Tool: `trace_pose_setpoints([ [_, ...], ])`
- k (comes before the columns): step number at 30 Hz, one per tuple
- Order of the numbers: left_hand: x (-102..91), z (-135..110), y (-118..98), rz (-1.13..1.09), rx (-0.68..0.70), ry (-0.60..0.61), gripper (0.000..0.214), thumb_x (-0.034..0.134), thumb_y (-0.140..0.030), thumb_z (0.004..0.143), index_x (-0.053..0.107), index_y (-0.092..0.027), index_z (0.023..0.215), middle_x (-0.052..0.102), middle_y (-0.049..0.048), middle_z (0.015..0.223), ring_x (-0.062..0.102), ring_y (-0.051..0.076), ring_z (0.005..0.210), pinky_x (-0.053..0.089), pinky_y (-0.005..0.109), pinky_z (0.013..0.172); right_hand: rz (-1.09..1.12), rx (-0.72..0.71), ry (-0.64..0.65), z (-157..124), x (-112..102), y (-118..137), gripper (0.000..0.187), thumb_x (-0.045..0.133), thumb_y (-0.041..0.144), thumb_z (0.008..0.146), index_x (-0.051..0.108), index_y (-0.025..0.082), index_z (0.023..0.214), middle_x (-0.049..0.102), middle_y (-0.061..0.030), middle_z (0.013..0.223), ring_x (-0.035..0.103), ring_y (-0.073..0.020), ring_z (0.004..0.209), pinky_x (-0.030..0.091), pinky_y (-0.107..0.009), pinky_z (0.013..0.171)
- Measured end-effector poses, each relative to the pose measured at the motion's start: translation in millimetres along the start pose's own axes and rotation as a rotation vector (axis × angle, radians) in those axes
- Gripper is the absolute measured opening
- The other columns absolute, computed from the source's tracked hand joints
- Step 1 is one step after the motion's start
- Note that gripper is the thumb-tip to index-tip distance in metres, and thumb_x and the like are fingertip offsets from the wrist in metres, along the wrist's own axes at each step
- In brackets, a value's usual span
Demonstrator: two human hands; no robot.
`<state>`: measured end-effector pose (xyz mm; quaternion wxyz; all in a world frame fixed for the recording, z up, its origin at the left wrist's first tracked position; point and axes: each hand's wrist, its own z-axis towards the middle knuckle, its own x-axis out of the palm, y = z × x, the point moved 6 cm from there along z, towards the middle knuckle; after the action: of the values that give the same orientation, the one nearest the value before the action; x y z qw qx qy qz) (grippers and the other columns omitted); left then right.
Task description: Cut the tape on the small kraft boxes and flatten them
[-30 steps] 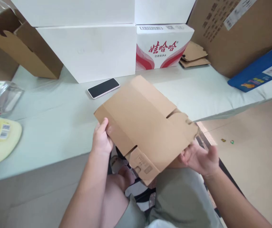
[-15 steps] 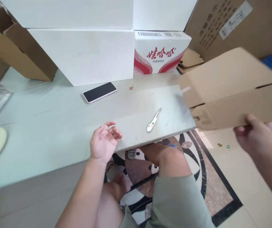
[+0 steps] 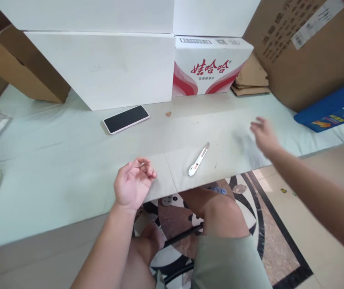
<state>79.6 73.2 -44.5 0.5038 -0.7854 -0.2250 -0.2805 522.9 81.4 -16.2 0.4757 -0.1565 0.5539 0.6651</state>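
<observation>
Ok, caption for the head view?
Left hand and right hand empty at the table, white utility knife between them.

Bare arms and hands without sleeves, grey-green shorts over bare knees

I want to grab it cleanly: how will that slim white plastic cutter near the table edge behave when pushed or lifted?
The slim white plastic cutter looks stiff and probably light. It lies flat on the pale green table, so it should slide rather than roll. Being thin, it may need pinching by its long edges.
</observation>
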Motion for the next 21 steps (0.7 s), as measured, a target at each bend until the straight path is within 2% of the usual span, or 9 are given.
trace_pose_setpoints([
  [3,1.6,-0.7,-1.2,-0.052,0.001,0.025,0.037,0.082,-0.050,0.063,0.077,-0.016,0.076,0.056,0.0019,0.062,0.056,0.015,0.062,0.053,0.027,0.063,-0.118,0.011,0.096,-19.6,32.2,-8.4,0.044,0.059,0.044,0.089,0.067,0.021,0.125,0.070,-0.0196,0.136,0.064,-0.0395,0.132,0.046,-0.063,0.117],
  [5,2.5,-1.8,-1.3,-0.078,-0.004,0.039,0.036,0.083,-0.050,0.063,0.077,-0.016,0.075,0.056,0.0016,0.063,0.056,0.015,0.062,0.052,0.027,0.063,-0.215,-0.023,0.136,-29.7,43.6,-8.5,0.044,0.057,0.044,0.090,0.070,0.020,0.125,0.067,-0.0173,0.145,0.057,-0.0397,0.143,0.038,-0.062,0.125],
  [10,1.5,-5.4,-6.4,-0.130,0.010,0.063,0.033,0.079,-0.048,0.067,0.076,-0.016,0.075,0.056,0.0016,0.063,0.055,0.015,0.062,0.050,0.028,0.064,-0.314,-0.031,0.141,-32.2,44.9,-9.6,0.045,0.053,0.042,0.090,0.071,0.021,0.125,0.069,-0.0152,0.143,0.059,-0.0369,0.139,0.043,-0.060,0.122],
  [14,-4.5,-9.2,-18.7,-0.210,0.057,0.070,0.031,0.073,-0.047,0.072,0.073,-0.016,0.075,0.056,0.0017,0.064,0.055,0.015,0.062,0.049,0.028,0.064,-0.317,-0.031,0.125,-30.9,42.1,-2.4,0.041,0.051,0.039,0.085,0.072,0.021,0.115,0.071,-0.0179,0.134,0.064,-0.0381,0.130,0.048,-0.062,0.116],
  [17,-12.8,-14.3,-32.5,-0.281,0.095,0.084,0.030,0.070,-0.046,0.075,0.071,-0.017,0.075,0.054,0.0006,0.062,0.050,0.012,0.056,0.045,0.027,0.059,-0.313,-0.055,0.107,-30.9,39.0,15.3,0.033,0.051,0.040,0.078,0.069,0.023,0.100,0.074,-0.0190,0.117,0.067,-0.0399,0.117,0.052,-0.063,0.107],
  [19,-20.3,-18.2,-43.0,-0.315,0.111,0.106,0.029,0.068,-0.046,0.078,0.069,-0.017,0.076,0.051,-0.0011,0.059,0.042,0.010,0.048,0.038,0.025,0.053,-0.306,-0.074,0.078,-27.1,35.6,34.6,0.021,0.053,0.040,0.073,0.063,0.027,0.087,0.071,-0.0159,0.095,0.069,-0.0399,0.100,0.055,-0.061,0.092],
  [21,-31.1,-21.5,-55.0,-0.353,0.136,0.108,0.029,0.065,-0.046,0.080,0.068,-0.017,0.077,0.047,-0.0028,0.057,0.036,0.008,0.044,0.032,0.025,0.050,-0.289,-0.096,0.034,-19.0,34.5,60.8,0.011,0.056,0.039,0.069,0.055,0.031,0.076,0.062,-0.0101,0.075,0.065,-0.0367,0.079,0.054,-0.056,0.073],
])
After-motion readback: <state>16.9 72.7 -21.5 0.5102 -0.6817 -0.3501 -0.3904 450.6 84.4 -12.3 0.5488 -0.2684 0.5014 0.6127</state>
